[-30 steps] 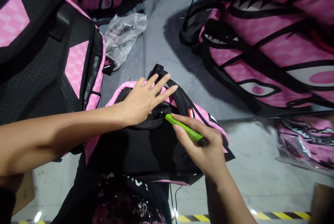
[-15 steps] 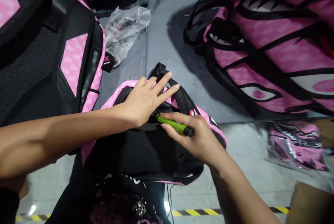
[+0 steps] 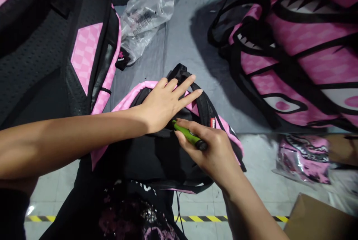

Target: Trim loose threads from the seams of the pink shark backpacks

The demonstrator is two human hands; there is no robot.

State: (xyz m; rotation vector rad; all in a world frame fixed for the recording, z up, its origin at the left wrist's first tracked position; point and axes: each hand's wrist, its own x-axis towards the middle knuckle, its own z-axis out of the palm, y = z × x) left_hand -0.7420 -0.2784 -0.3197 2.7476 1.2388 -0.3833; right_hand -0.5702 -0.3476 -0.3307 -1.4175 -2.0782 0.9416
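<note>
A pink and black backpack (image 3: pixel 156 150) lies in front of me with its black back panel up. My left hand (image 3: pixel 165 102) rests flat on its top edge, fingers stretched out over the black carry handle (image 3: pixel 181 73). My right hand (image 3: pixel 212 147) is closed around a green tool with a black end (image 3: pixel 188 135). The tool's tip points at the seam just under my left palm. What the tip touches is hidden by the hand.
Another backpack (image 3: pixel 61 50) lies at the left, back panel up. Large pink backpacks with a cartoon eye and teeth (image 3: pixel 302 46) fill the right. A crumpled clear plastic bag (image 3: pixel 142 24) lies behind; a bagged pink item (image 3: pixel 304 158) and a cardboard box (image 3: pixel 316 221) sit at the right front. Yellow-black floor tape (image 3: pixel 207 218) runs below.
My right hand has slid the green tool leftward, its tip now tucked under my left palm. My left hand has stayed flat on the backpack. The view has shifted slightly.
</note>
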